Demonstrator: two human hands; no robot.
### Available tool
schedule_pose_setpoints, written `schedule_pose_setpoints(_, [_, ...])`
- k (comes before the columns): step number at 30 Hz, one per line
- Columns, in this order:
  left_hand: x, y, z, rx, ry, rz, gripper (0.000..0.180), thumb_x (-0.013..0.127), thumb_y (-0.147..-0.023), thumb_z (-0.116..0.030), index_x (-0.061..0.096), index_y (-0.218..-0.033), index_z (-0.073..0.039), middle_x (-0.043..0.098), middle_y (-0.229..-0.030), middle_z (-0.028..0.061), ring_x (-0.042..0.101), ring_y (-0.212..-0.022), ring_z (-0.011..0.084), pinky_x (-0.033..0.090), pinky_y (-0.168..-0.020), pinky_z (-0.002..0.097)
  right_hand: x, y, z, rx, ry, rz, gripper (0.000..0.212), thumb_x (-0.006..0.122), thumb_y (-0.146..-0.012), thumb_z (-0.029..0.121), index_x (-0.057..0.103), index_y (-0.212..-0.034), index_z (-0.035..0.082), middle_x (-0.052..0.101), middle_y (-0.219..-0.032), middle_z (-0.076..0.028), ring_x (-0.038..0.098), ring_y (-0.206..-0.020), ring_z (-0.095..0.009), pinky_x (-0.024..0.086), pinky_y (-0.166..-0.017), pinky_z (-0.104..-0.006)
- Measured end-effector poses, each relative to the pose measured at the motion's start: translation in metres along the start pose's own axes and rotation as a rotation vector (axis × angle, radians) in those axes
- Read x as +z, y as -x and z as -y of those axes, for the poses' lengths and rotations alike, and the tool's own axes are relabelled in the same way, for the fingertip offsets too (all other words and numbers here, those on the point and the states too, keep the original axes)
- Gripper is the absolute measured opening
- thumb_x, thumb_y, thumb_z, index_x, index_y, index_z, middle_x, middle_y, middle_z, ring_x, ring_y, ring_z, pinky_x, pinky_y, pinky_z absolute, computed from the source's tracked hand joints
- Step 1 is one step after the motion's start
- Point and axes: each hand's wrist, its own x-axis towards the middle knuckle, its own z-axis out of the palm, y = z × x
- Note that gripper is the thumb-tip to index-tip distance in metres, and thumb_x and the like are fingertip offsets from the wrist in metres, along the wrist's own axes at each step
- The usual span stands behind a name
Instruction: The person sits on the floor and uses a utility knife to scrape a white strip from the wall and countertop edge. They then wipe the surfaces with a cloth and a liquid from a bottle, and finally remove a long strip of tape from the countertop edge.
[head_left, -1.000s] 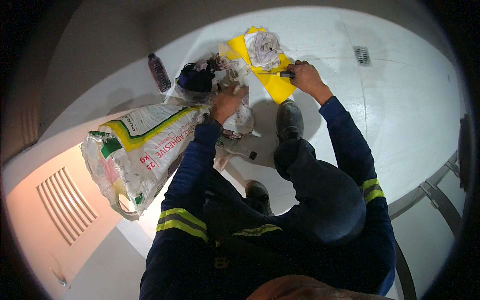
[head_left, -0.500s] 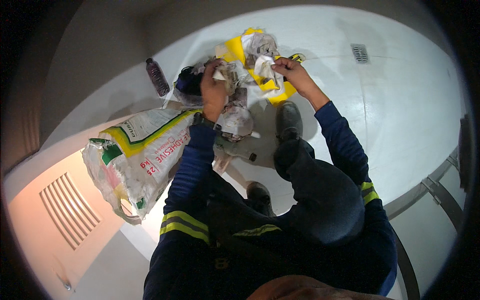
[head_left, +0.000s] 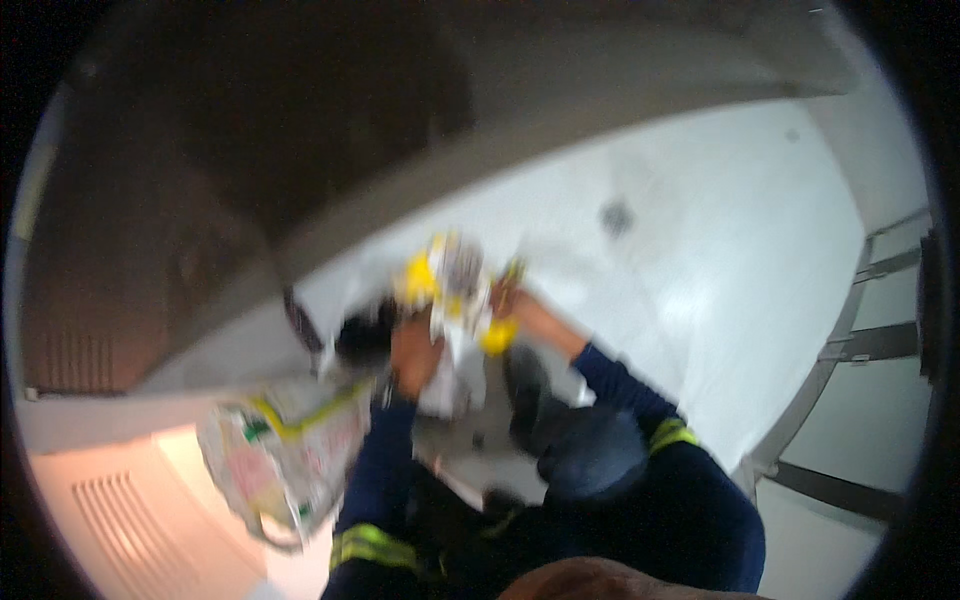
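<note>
Motion blur softens everything here. My left hand point(head_left: 414, 356) is closed at the near side of a small heap, against a crumpled white rag point(head_left: 453, 322). On the heap's right, my right hand point(head_left: 513, 302) is closed at the other side of the rag; its fingertips are smeared. Under and around the rag show yellow sheet pieces point(head_left: 417, 281) and a greyish crumpled wad point(head_left: 461, 266). A dark bundle point(head_left: 366, 332) lies left of my left hand.
A large white, yellow and green sack point(head_left: 290, 450) lies left of my left forearm. A dark bottle point(head_left: 301, 322) is by the wall. A floor drain point(head_left: 617, 217) lies farther right. My knee point(head_left: 595, 455) and boot point(head_left: 523, 378) are close below my right hand.
The view has swung, so the heap and both hands appear lower and farther left, now blurred. My hands look closer together around the white rag, the left one lower against it.
</note>
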Motion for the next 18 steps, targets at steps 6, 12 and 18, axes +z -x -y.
schedule_pose_setpoints(6, [-0.096,0.028,-0.125,0.113,0.304,-0.127,0.067,0.075,-0.090,-0.029,0.049,-0.146,-0.004,0.068,-0.098,0.0238,0.067,-0.086,0.0316,0.053,-0.081,0.0380,0.016,0.036,0.150,-0.115,0.326,0.206,0.021,0.072,-0.095,0.023,0.067,-0.099,0.003,0.070,-0.091,-0.004,0.066,-0.079,-0.014,0.055,-0.071,-0.0313])
schedule_pose_setpoints(12, [-0.147,0.061,-0.100,0.077,0.613,-0.276,0.041,0.064,-0.097,-0.021,0.059,-0.130,0.002,0.070,-0.110,0.0242,0.068,-0.102,0.0382,0.052,-0.087,0.0416,0.034,0.125,0.352,-0.453,0.839,0.117,0.039,0.068,-0.097,0.030,0.068,-0.125,0.002,0.072,-0.120,-0.014,0.070,-0.106,-0.026,0.054,-0.095,-0.0388])
schedule_pose_setpoints(18, [-0.195,0.125,-0.097,-0.081,0.844,-0.429,0.032,0.060,-0.103,-0.019,0.060,-0.118,0.009,0.068,-0.095,0.0096,0.059,-0.089,0.0115,0.050,-0.078,0.0300,0.024,0.184,0.454,-0.865,0.279,-0.296,0.023,0.065,-0.098,0.011,0.068,-0.119,0.001,0.071,-0.108,-0.008,0.069,-0.101,-0.015,0.054,-0.088,-0.0292])
